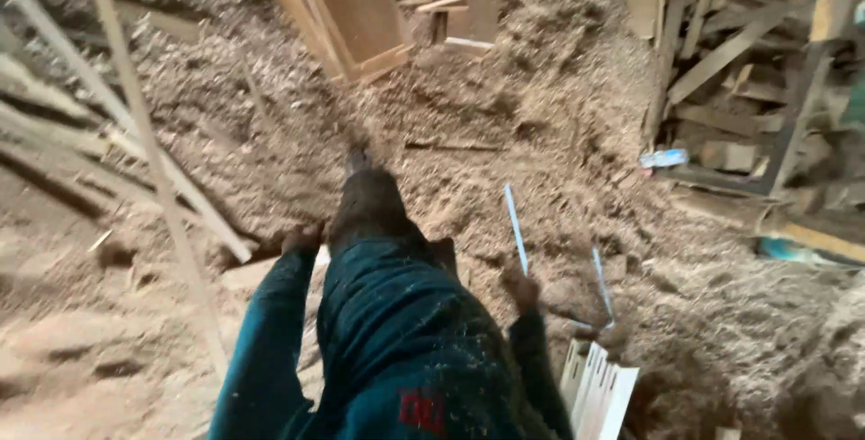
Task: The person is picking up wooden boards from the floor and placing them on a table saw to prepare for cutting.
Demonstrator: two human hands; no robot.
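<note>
Sawdust (559,89) carpets the floor; right hand (520,289) pinches a thin white strip (514,226), left hand (301,240) grip unclear.

The floor (559,116) is a dull tan-brown all over, a speckled carpet of sawdust and shavings, paler beige at the lower left. The sleeves (270,350) and the front of the garment are deep teal blue, flecked with pale dust, and a small red patch (422,410) sits low on the cloth. The trouser leg (369,206) is dark brown. The thin strip (515,228) above the right hand (521,289) is light blue-white, as is a second strip (602,282) beside it. The slats (599,390) at the bottom are white. The stacked boards (351,8) at the top are warm orange-tan, and the long laths (135,107) on the left are pale grey-beige
</note>
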